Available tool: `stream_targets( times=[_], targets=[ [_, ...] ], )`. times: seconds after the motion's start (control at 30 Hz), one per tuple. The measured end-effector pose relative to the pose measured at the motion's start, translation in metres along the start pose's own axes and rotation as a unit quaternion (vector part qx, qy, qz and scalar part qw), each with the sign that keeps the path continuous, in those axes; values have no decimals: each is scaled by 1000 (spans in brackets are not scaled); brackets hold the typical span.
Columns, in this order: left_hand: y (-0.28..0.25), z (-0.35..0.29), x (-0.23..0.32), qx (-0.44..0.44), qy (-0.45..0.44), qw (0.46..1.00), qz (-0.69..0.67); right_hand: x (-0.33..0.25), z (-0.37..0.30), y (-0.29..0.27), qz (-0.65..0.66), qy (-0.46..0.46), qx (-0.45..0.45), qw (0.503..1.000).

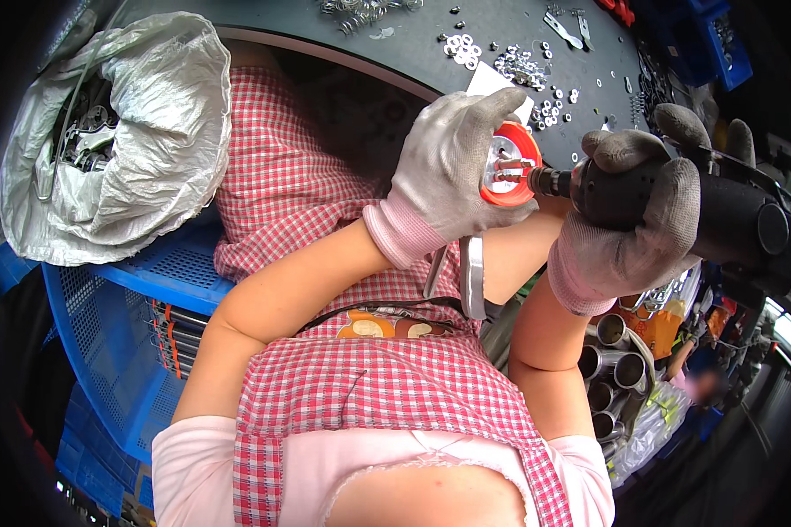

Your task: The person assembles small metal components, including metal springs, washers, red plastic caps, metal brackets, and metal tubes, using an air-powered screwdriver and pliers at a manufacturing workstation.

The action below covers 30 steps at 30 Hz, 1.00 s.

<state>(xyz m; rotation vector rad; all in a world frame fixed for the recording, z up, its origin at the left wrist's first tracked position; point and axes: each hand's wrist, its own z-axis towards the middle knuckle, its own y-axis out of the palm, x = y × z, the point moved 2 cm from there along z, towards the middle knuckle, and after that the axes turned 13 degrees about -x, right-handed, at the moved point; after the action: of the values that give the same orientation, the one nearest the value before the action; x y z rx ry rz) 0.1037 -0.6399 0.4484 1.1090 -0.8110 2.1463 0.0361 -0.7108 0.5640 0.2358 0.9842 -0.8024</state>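
Note:
My left hand (pixel 453 167), in a grey knitted glove with a pink cuff, is closed round a round metal part with an orange-red rim (pixel 531 149). Metal pieces stand inside the rim. Below that hand, a flat metal strip (pixel 472 277) hangs down; whether it joins the round part is hidden. My right hand (pixel 628 220), gloved likewise, wraps its fingers round a black power screwdriver (pixel 721 211). The driver lies roughly level, its chuck (pixel 549 181) pointing left, with the tip reaching into the metal pieces inside the rim.
The dark worktable (pixel 325 26) beyond my hands carries washers (pixel 462 50), small screws, springs (pixel 360 10) and flat metal pieces (pixel 562 31). A white woven sack (pixel 163 132) of metal parts rests on a blue crate (pixel 88 325) at left. Metal tubes (pixel 628 369) lie at lower right.

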Motion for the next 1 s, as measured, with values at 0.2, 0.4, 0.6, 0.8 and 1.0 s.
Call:
stream_targets(
  times=[0.2, 0.4, 0.6, 0.8, 1.0],
  targets=[
    [-12, 7, 15, 1, 64, 994, 84, -9, 2, -18, 84, -12, -32, 996],
    [-14, 12, 29, -41, 25, 995, 86, -46, 22, -30, 235, -29, 131, 963],
    [-25, 27, 47, -61, 4, 998, 9, -46, 20, -57, 202, -45, 126, 970],
    [-27, 62, 57, -147, 31, 986, 74, -10, 11, -83, 289, -6, 180, 940],
    [-19, 102, 48, -229, -1, 973, 32, 8, 9, -97, 302, -4, 281, 911]
  ],
)
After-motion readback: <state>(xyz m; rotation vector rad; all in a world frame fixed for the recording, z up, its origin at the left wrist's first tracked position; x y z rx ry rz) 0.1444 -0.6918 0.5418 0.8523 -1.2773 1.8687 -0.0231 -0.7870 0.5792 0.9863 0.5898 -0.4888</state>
